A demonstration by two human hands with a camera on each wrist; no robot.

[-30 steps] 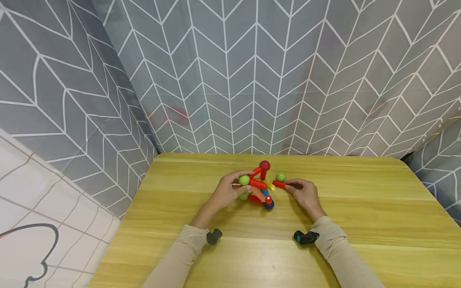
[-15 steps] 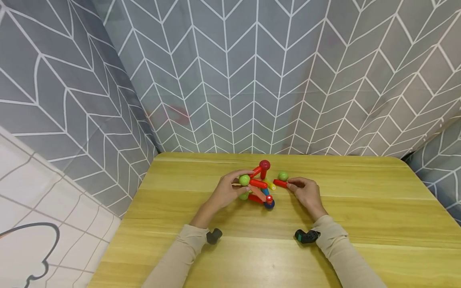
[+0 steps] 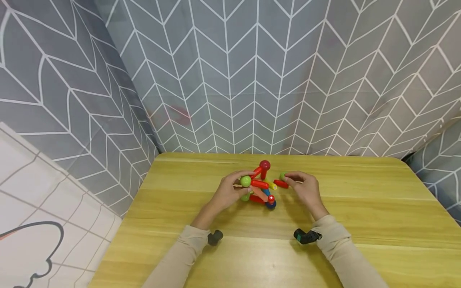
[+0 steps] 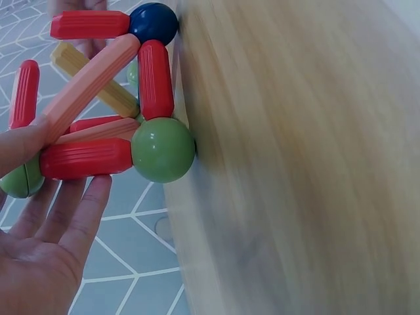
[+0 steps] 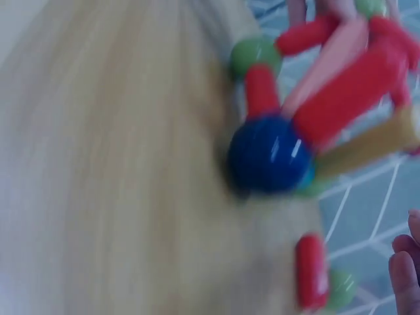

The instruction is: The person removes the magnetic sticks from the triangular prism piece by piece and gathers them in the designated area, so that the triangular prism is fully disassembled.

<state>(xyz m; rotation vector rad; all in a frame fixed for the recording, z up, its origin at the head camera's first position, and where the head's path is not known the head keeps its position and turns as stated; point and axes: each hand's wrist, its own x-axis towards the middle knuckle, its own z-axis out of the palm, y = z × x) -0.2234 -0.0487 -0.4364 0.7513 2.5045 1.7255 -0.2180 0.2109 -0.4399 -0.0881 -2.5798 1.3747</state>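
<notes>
My left hand (image 3: 227, 192) grips a frame of magnetic building sticks and balls (image 3: 260, 184), with thumb and fingers round its left side. Up close in the left wrist view are a red stick (image 4: 88, 159), a salmon stick (image 4: 92, 88), a green ball (image 4: 163, 149) and a dark blue ball (image 4: 153, 23). The blue ball and nearby green ball sit low against the tabletop. Right of the frame lie a loose red stick (image 3: 281, 184) and a green ball (image 5: 341, 289) beside it. My right hand (image 3: 306, 190) hovers by that ball, its fingertips apart from it in the right wrist view.
The wooden table (image 3: 360, 208) ends at a back edge near a grey patterned curtain (image 3: 252, 80). Black wrist devices (image 3: 305, 237) sit at both cuffs. A dark red ball (image 3: 264, 165) tops the frame's far end, and a yellow stick (image 3: 271, 185) juts rightward.
My right hand has let go of the loose red stick and lifted toward the green ball behind it. My left hand keeps its hold, the frame shifting only slightly right.
</notes>
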